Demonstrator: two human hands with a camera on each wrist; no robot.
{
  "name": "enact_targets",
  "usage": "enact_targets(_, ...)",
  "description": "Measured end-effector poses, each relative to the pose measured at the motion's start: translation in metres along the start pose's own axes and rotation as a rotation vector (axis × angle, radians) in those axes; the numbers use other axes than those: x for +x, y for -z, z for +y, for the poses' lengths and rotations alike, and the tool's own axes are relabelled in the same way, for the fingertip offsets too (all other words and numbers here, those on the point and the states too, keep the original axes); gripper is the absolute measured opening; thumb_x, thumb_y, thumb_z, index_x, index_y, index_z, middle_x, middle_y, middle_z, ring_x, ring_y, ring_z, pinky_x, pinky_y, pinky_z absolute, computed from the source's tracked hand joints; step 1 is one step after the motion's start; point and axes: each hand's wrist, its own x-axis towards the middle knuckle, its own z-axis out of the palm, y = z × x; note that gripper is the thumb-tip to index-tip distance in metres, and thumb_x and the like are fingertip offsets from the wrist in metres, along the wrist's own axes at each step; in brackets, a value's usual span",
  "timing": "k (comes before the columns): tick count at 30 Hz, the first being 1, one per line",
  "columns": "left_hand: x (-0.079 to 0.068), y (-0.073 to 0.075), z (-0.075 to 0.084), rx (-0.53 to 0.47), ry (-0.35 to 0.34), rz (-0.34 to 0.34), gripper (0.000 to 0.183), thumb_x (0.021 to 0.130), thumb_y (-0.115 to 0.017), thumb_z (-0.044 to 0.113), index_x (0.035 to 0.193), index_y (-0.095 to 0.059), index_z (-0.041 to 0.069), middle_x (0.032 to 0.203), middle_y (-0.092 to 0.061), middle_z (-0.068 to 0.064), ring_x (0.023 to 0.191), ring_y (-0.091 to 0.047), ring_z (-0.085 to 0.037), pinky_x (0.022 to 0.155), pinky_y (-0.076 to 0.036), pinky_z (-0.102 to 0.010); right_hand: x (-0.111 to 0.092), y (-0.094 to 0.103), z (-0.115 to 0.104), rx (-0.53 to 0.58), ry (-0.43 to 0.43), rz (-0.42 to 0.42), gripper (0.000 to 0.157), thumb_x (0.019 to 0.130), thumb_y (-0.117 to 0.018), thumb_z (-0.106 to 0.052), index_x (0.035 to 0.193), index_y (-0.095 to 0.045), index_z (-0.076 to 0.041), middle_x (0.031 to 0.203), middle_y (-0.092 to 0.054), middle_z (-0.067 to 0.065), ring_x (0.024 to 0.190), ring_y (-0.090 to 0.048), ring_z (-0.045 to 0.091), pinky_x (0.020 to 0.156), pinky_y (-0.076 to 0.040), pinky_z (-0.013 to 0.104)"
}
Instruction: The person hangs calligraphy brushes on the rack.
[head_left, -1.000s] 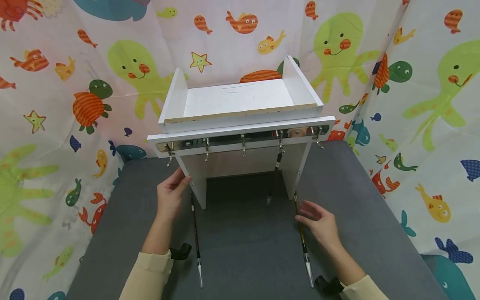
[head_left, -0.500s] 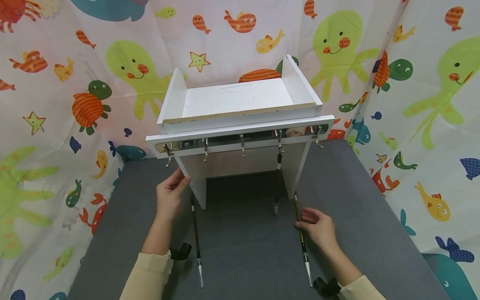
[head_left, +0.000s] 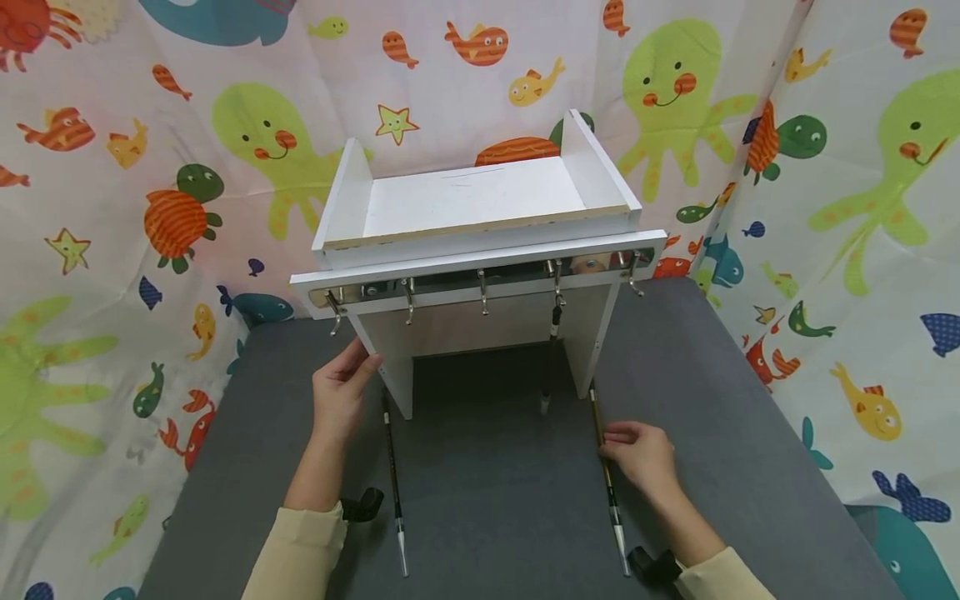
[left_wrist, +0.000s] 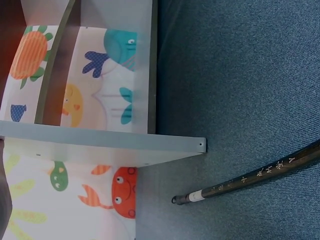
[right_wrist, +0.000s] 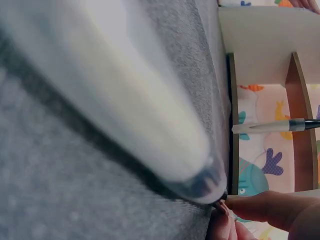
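Observation:
My left hand (head_left: 341,400) holds the front edge of the left side panel of a white shelf (head_left: 480,237), thumb in front. At the right, my right hand (head_left: 643,457) pinches the handle of a calligraphy brush (head_left: 613,502) lying on the grey cloth, its capped tip toward me. That cap looms large and blurred in the right wrist view, with the fingertips (right_wrist: 250,204) at the handle beyond it. Another calligraphy brush (head_left: 554,333) hangs from a hook under the shelf. A third brush (head_left: 393,467) lies near my left hand, its white-banded end showing in the left wrist view.
A metal hook rail (head_left: 446,285) with several hooks runs along the shelf front. Grey cloth (head_left: 495,500) covers the table. Sea-animal curtains (head_left: 450,92) stand close behind and on both sides.
My right hand has come to the lying brush and now pinches its handle. The hanging brush swings slightly. My left hand stays on the shelf panel.

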Motion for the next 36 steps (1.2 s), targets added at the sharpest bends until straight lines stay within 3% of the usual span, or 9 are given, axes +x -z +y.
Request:
enact_targets(5, -0.001, 0.001, 0.000, 0.015, 0.009, -0.012, 0.045, 0.092, -0.066, -0.010, 0.136, -0.055, -0.010, 0.117, -0.074, 0.012, 0.113, -0.068, -0.007, 0.094, -0.054, -0.022, 0.000, 0.004, -0.001, 0.080, -0.069, -0.059, 0.032, 0.088, -0.075, -0.010, 0.117, -0.071, 0.003, 0.106, -0.076, 0.017, 0.095, -0.073, 0.023, 0.074, -0.060, 0.031)
enact_targets(13, -0.001, 0.001, 0.001, 0.016, 0.015, -0.012, 0.045, 0.092, -0.066, -0.010, 0.135, -0.056, -0.010, 0.118, -0.073, 0.012, 0.114, -0.068, -0.007, 0.095, -0.054, -0.023, 0.000, 0.009, 0.002, 0.183, -0.099, -0.128, 0.037, 0.090, -0.072, -0.007, 0.124, -0.068, 0.006, 0.114, -0.073, 0.021, 0.105, -0.069, 0.025, 0.080, -0.060, 0.032)
enact_targets(21, -0.001, 0.000, 0.002, 0.021, 0.007, -0.007, 0.045, 0.092, -0.066, -0.010, 0.135, -0.056, -0.010, 0.119, -0.073, 0.012, 0.114, -0.068, -0.007, 0.095, -0.054, -0.023, -0.001, 0.017, -0.003, 0.369, -0.117, -0.146, 0.039, 0.093, -0.068, -0.004, 0.129, -0.062, 0.011, 0.110, -0.073, 0.016, 0.088, -0.070, 0.010, 0.076, -0.059, 0.025)
enact_targets(28, -0.001, 0.002, 0.002, 0.035, 0.011, -0.016, 0.044, 0.092, -0.067, -0.008, 0.135, -0.058, -0.007, 0.119, -0.073, 0.011, 0.115, -0.068, -0.008, 0.095, -0.054, -0.023, -0.005, 0.026, -0.014, 0.576, -0.100, -0.203, 0.046, 0.097, -0.066, -0.005, 0.135, -0.052, 0.016, 0.109, -0.076, 0.015, 0.100, -0.075, 0.024, 0.084, -0.060, 0.032)
enact_targets(36, -0.001, 0.003, 0.002, 0.041, 0.024, -0.013, 0.044, 0.092, -0.067, -0.007, 0.135, -0.058, -0.008, 0.120, -0.073, 0.010, 0.114, -0.068, -0.007, 0.095, -0.054, -0.023, -0.014, 0.030, -0.030, 0.661, -0.066, -0.116, 0.052, 0.087, -0.080, -0.010, 0.129, -0.059, 0.013, 0.094, -0.079, 0.001, 0.091, -0.077, 0.019, 0.079, -0.061, 0.033)
